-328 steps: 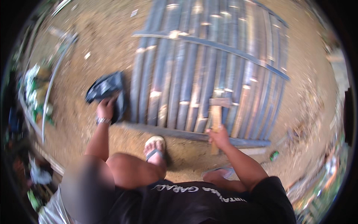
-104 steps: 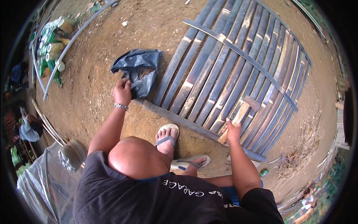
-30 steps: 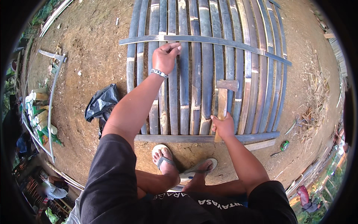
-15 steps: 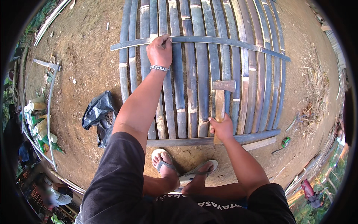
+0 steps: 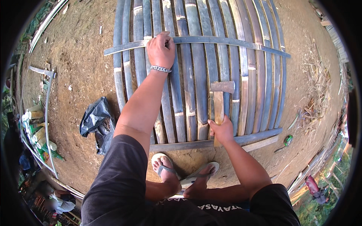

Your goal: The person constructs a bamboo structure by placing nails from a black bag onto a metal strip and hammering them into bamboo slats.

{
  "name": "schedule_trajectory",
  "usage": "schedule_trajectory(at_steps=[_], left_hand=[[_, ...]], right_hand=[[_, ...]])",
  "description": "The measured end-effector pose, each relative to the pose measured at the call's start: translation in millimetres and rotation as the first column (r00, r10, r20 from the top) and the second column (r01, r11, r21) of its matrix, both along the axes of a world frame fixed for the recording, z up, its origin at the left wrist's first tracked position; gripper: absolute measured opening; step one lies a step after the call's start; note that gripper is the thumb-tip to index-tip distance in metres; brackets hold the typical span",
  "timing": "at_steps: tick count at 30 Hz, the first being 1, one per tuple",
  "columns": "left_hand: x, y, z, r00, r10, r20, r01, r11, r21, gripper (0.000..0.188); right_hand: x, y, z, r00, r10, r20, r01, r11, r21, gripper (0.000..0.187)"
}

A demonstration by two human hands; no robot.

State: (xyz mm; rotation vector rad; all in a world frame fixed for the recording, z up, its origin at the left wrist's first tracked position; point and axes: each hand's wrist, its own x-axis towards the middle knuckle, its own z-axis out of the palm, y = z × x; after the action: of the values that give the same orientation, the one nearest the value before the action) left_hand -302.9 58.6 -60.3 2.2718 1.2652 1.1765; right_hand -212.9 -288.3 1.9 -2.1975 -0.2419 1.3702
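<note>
Long split-bamboo slats (image 5: 197, 79) lie side by side on the ground in front of me. Across them runs a thin dark bamboo strip (image 5: 211, 40). My left hand (image 5: 161, 51), with a chain bracelet at the wrist, rests over the strip left of its middle. Its fingers are curled and closed; whatever may be between them is hidden. My right hand (image 5: 222, 130) grips the wooden handle of a hatchet (image 5: 223, 87) low down. The hatchet's metal head hangs over the slats, right of the middle, apart from the strip.
A bamboo crosspiece (image 5: 188, 145) runs along the slats' near ends, by my sandalled feet (image 5: 166, 171). Black plastic (image 5: 94, 118) lies at left, beside a long-handled tool (image 5: 47, 101) and cut bamboo pieces (image 5: 37, 133). A green tape measure (image 5: 288, 140) sits at right. A person (image 5: 62, 201) is at lower left.
The whole scene has shifted slightly left in view as the head moved. Both hands keep their places, the left at the strip and the right on the hatchet handle.
</note>
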Motion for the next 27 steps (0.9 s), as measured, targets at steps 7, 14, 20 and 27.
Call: schedule_trajectory(at_steps=[7,14,20,27], left_hand=[[5.6,1.3,1.6,1.0,0.015,0.001,-0.015,0.999,0.042,0.02],[-0.9,3.6,-4.6,0.999,0.025,0.038,-0.025,1.0,-0.006,0.006],[0.8,2.2,1.5,0.997,0.041,0.07,-0.039,0.999,-0.034,0.01],[0.0,3.6,-0.6,0.997,0.069,0.032,-0.067,0.997,-0.048,0.012]], right_hand=[[1.0,1.0,2.1,1.0,-0.003,0.006,0.003,1.0,-0.008,0.041],[-0.3,2.1,2.8,1.0,0.028,0.012,-0.027,0.999,-0.017,0.041],[-0.6,-1.8,-2.2,1.0,0.015,0.005,-0.015,1.0,0.012,0.042],[-0.1,-2.2,-2.3,0.999,0.038,0.023,-0.038,0.999,0.004,0.043]])
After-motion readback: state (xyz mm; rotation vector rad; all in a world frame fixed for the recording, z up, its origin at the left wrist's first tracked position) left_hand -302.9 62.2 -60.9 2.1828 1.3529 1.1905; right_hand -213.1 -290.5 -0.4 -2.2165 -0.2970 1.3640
